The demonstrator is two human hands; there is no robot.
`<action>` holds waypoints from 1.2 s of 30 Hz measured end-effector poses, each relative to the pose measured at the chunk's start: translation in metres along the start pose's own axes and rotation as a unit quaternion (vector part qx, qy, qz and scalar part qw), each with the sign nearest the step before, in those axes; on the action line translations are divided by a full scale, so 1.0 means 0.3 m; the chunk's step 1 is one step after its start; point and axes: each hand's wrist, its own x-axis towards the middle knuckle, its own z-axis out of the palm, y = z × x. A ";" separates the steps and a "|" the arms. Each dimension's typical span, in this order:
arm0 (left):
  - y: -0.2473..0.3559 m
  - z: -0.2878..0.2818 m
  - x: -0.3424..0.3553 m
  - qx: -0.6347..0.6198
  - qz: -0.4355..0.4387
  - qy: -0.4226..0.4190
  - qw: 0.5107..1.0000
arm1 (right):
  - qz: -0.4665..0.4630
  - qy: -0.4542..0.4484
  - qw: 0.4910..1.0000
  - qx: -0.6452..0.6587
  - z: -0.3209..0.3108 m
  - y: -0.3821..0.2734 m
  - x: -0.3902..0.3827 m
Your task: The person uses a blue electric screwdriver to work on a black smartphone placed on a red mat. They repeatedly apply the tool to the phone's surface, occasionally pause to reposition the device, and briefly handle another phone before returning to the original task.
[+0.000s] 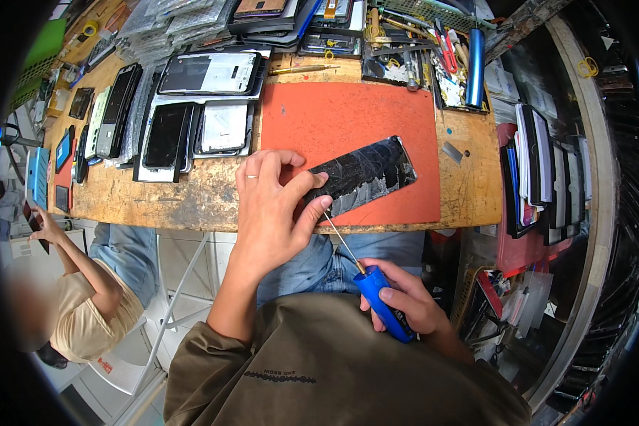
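Observation:
A phone (368, 172) with a badly cracked black screen lies slanted on an orange-red mat (348, 113) at the table's front. My left hand (273, 206) holds its left end, the thumb at the near edge and a finger on the glass. Low in front of my body, my right hand (412, 298) is wrapped round a blue cylindrical handle tool (383, 302). From the tool's brass collar a long thin metal shaft (344, 243) runs up to the phone's near left corner, close by my left thumb. Whether its tip touches the phone, I cannot tell.
Left of the mat lie several phones and screen parts (167, 138). Bubble-wrapped stacks (170, 25) stand behind them. Trays of hand tools (394, 64) and a blue cylinder (475, 69) fill the back right. Another person (96, 305) sits at the left, holding a dark flat device.

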 end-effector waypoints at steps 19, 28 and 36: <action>0.037 0.004 0.012 -0.005 -0.007 0.018 1.000 | 0.003 0.021 1.000 0.011 -0.012 0.014 -0.013; 0.042 -0.004 0.011 -0.015 -0.019 0.007 1.000 | -0.010 0.028 1.000 0.005 -0.017 0.017 -0.015; 0.034 0.025 0.012 0.006 -0.025 0.022 0.999 | -0.012 0.039 0.999 0.018 -0.025 0.015 -0.019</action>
